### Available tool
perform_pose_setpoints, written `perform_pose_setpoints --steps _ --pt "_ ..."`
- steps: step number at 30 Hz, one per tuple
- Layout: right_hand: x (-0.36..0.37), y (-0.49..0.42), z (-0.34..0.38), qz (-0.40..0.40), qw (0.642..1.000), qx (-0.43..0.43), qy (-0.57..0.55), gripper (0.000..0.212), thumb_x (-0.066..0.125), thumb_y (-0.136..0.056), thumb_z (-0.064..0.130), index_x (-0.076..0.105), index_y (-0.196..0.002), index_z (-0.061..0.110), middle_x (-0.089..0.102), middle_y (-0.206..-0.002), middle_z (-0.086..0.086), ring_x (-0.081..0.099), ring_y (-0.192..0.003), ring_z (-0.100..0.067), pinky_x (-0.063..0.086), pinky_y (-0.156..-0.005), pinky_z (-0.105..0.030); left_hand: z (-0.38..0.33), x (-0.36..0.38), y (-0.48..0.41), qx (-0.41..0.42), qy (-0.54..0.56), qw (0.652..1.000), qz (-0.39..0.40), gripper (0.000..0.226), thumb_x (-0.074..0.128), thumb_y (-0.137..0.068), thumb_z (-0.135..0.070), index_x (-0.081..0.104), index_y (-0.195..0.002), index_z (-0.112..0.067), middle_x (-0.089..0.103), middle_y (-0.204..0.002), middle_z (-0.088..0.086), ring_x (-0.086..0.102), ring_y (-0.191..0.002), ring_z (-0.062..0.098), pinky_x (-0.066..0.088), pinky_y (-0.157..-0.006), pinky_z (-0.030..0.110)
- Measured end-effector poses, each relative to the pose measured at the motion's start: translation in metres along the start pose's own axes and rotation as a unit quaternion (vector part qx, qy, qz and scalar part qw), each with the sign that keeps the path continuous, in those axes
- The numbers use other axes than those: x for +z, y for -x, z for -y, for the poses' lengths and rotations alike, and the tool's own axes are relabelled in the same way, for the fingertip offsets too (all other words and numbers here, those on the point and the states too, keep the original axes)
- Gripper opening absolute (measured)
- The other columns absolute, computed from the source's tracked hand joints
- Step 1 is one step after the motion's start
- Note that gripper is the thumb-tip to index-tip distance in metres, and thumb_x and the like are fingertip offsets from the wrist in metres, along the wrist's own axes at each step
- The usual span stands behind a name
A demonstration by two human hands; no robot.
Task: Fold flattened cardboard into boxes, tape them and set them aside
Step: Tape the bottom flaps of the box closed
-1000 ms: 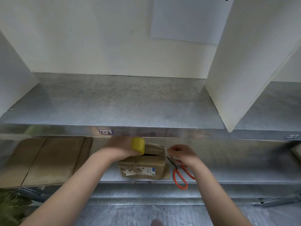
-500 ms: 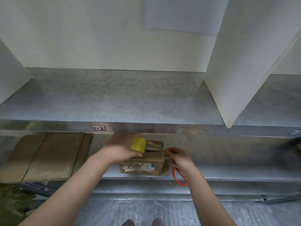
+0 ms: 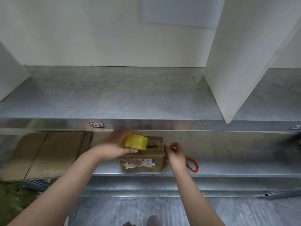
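Note:
A small brown cardboard box (image 3: 143, 163) with a white label stands on the lower metal shelf (image 3: 228, 168). My left hand (image 3: 114, 146) grips a yellow roll of tape (image 3: 135, 141) above the box's left top. A clear strip of tape runs from the roll across the box top to its right edge. My right hand (image 3: 175, 156) presses the tape end against the box's right side, fingers partly curled. Flattened cardboard (image 3: 47, 154) lies on the same shelf to the left.
Orange-handled scissors (image 3: 193, 164) lie on the shelf just right of my right hand, blades hidden behind it. An upper metal shelf (image 3: 114, 98) overhangs the work area, with a white divider panel (image 3: 241, 62) at right. Grey floor lies below.
My left hand moved the tape roll back over the box's left top. My right hand came down onto the box's right side with the tape end, covering the scissor blades.

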State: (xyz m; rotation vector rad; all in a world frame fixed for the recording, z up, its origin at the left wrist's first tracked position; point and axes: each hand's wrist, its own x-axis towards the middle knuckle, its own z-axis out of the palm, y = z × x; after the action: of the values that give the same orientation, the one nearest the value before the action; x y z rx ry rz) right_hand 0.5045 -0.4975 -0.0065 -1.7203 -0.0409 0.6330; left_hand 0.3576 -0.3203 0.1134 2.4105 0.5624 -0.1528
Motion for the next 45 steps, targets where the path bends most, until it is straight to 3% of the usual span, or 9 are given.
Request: perform_pose_setpoints --steps 5,9,13,20,23,29,34,39,45 --pt "0.004 -0.004 -0.001 -0.022 0.998 -0.022 0.057 0.012 0.065 -0.087 0.028 0.056 -0.082 0.021 0.065 -0.081 0.001 0.064 -0.082 -0.023 0.057 -0.074 -0.042 0.003 0.002 -0.001 -0.006 0.022 1.0 -0.005 0.052 0.075 -0.076 -0.047 0.044 -0.117 -0.05 0.048 -0.121 -0.013 0.046 -0.11 0.011 0.041 -0.089 0.028" --pt "0.005 0.004 -0.005 -0.038 0.984 -0.121 0.125 0.005 0.063 -0.089 0.015 0.06 -0.088 0.019 0.065 -0.084 0.007 0.061 -0.081 -0.01 0.044 -0.065 -0.017 0.001 0.005 0.002 0.0 0.01 1.0 -0.02 0.05 0.074 -0.077 -0.045 0.044 -0.117 -0.049 0.043 -0.119 -0.015 0.039 -0.112 0.008 0.035 -0.088 0.026" --pt "-0.005 0.023 -0.011 0.009 0.981 -0.156 0.11 0.027 0.058 -0.092 0.01 0.065 -0.107 0.031 0.066 -0.096 0.023 0.06 -0.09 0.009 0.043 -0.075 -0.003 0.0 0.006 0.003 0.007 0.014 0.999 -0.033 0.05 0.075 -0.077 -0.045 0.043 -0.115 -0.051 0.042 -0.121 -0.017 0.036 -0.114 0.006 0.033 -0.089 0.025" --pt "-0.006 0.032 -0.02 0.027 0.994 -0.103 0.0 0.015 0.06 -0.093 0.033 0.062 -0.108 0.033 0.072 -0.097 0.012 0.067 -0.097 -0.003 0.056 -0.087 -0.039 -0.007 -0.004 -0.002 -0.021 0.046 0.998 -0.037 0.048 0.075 -0.071 -0.059 0.06 -0.114 -0.042 0.064 -0.11 -0.021 0.058 -0.103 0.004 0.046 -0.092 0.029" --pt "-0.003 0.036 -0.014 0.039 0.987 -0.142 0.068 0.03 0.063 -0.088 0.05 0.062 -0.112 0.033 0.071 -0.101 0.015 0.064 -0.1 0.0 0.054 -0.091 -0.03 -0.012 -0.005 -0.004 -0.038 0.025 0.999 -0.023 0.043 0.07 -0.073 -0.063 0.062 -0.108 -0.04 0.065 -0.104 -0.02 0.059 -0.097 0.004 0.048 -0.091 0.031" --pt "0.004 0.042 -0.009 0.022 0.968 -0.186 0.17 0.037 0.057 -0.095 0.034 0.051 -0.131 0.038 0.065 -0.105 0.016 0.061 -0.098 -0.004 0.041 -0.074 -0.002 -0.014 -0.009 -0.001 -0.05 0.054 0.997 -0.021 0.044 0.073 -0.071 -0.06 0.06 -0.108 -0.04 0.062 -0.102 -0.025 0.058 -0.096 0.001 0.048 -0.088 0.027" --pt "0.007 0.041 -0.007 0.047 0.943 -0.221 0.243 0.048 0.049 -0.098 0.035 0.038 -0.145 0.037 0.06 -0.131 0.0 0.056 -0.12 -0.018 0.045 -0.092 -0.024 -0.007 -0.009 0.003 -0.056 0.092 0.994 -0.026 0.044 0.076 -0.07 -0.057 0.062 -0.107 -0.038 0.066 -0.102 -0.018 0.061 -0.094 0.003 0.049 -0.09 0.03" --pt "0.004 0.033 -0.003 0.094 0.897 -0.258 0.347 0.098 0.041 -0.074 0.083 0.023 -0.153 0.026 0.035 -0.153 0.003 0.039 -0.136 -0.014 0.039 -0.106 -0.028 -0.009 -0.007 0.006 -0.035 0.098 0.994 -0.041 0.037 0.075 -0.072 -0.054 0.06 -0.102 -0.039 0.063 -0.098 -0.022 0.057 -0.089 -0.004 0.046 -0.078 0.019" --pt "0.002 0.024 -0.003 0.088 0.88 -0.279 0.374 0.083 0.065 -0.087 0.046 0.02 -0.154 0.024 0.043 -0.149 0.0 0.05 -0.128 -0.019 0.047 -0.1 -0.032 -0.006 -0.005 0.009 -0.032 0.057 0.996 -0.067 0.05 0.081 -0.067 -0.049 0.052 -0.107 -0.043 0.055 -0.099 -0.025 0.053 -0.092 -0.001 0.038 -0.076 0.013"
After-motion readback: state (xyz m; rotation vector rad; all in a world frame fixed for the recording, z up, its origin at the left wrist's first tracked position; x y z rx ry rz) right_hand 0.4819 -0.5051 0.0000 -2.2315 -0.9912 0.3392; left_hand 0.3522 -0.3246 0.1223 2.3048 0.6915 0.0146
